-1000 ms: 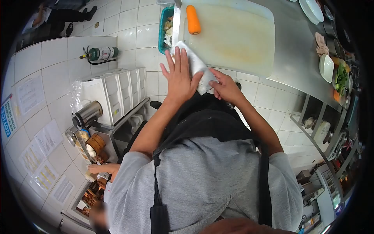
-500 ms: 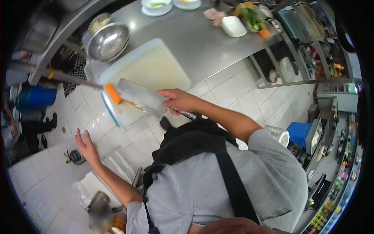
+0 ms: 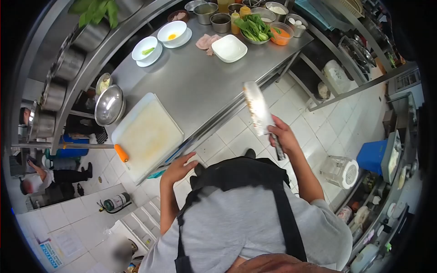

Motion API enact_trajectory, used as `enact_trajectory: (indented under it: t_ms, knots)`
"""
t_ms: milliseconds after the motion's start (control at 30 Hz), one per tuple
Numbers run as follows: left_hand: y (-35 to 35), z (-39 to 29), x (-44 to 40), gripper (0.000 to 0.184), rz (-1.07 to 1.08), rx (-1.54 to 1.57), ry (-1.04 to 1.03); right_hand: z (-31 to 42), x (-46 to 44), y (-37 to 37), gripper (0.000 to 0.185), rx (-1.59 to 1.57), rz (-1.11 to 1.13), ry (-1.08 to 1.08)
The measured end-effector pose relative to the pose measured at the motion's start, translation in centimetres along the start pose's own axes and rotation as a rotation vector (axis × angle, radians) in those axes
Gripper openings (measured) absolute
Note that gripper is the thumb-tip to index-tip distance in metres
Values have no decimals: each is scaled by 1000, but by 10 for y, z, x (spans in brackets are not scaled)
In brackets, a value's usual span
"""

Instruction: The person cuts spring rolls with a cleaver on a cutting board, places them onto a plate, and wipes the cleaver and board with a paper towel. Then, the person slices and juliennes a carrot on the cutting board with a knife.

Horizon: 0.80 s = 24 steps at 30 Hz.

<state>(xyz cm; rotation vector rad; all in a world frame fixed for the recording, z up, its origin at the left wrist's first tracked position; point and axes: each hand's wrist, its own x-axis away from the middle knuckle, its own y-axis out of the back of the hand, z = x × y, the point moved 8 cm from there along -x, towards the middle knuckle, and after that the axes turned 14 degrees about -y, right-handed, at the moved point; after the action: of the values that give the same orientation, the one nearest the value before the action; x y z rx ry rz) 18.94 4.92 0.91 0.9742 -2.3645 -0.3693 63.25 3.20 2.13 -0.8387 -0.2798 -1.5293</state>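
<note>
My right hand (image 3: 284,135) grips the dark handle of a wide cleaver (image 3: 257,108), whose blade carries orange bits and points away from me, past the table's front edge. Empty and with its fingers apart, my left hand (image 3: 178,167) is near the front corner of the white cutting board (image 3: 150,132). A carrot (image 3: 121,153) lies on the board's left edge. Behind the board stands a steel mixing bowl (image 3: 109,105).
On the steel table (image 3: 195,82) are white bowls (image 3: 146,51), square white dishes (image 3: 230,48), pink cloth (image 3: 208,43), leafy greens (image 3: 253,29) and an orange-filled container (image 3: 282,34). A shelf with pots (image 3: 68,66) runs along the left. Another person (image 3: 41,177) is at far left.
My right hand has carried the cleaver off the board to the right and tilted it upright. My left hand has come in toward the board's front corner. The view has shifted.
</note>
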Motion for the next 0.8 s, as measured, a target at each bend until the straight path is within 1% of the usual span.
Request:
enact_trajectory:
  t_ms: [100,133,167,233,267,333,400,467,500,533,567,600,667,733,767,800]
  knots:
    - [6,-63,-68,66,39,-85,-75,6,14,75,64,-21,-96,60]
    - [10,-86,-91,65,85,-95,-96,9,21,94,64,-60,-130,70]
    - [16,-115,-115,65,117,-126,-181,13,29,110,64,-100,-166,78]
    - [32,-173,-163,67,157,-89,-312,28,45,132,65,-155,-219,106]
    - [42,-193,-189,65,146,-29,-337,30,46,143,65,-163,-212,125]
    - [69,-271,-233,65,139,-56,-423,35,46,170,65,-262,-250,184]
    - [99,-343,-277,58,54,-126,-613,42,42,185,64,-307,-279,230]
    - [142,-400,-339,56,-115,-282,-1044,61,44,192,63,-380,-342,269]
    - [167,-449,-351,51,-269,-363,-1109,65,45,195,63,-384,-362,274]
    - [196,-489,-371,47,-334,-304,-1132,72,47,202,63,-383,-391,288]
    - [231,-522,-402,50,-444,-428,-1140,83,49,209,63,-377,-419,306]
    - [268,-556,-424,44,-596,-518,-1197,92,54,212,65,-384,-429,329]
    - [337,-607,-485,44,-742,-640,-1106,109,63,218,66,-390,-492,355]
    - [383,-637,-546,42,-742,-834,-765,118,64,226,70,-458,-538,380]
    - [397,-648,-565,42,-749,-836,-766,123,63,230,70,-475,-549,395]
    - [408,-647,-591,42,-695,-975,-587,125,60,233,68,-478,-577,399]
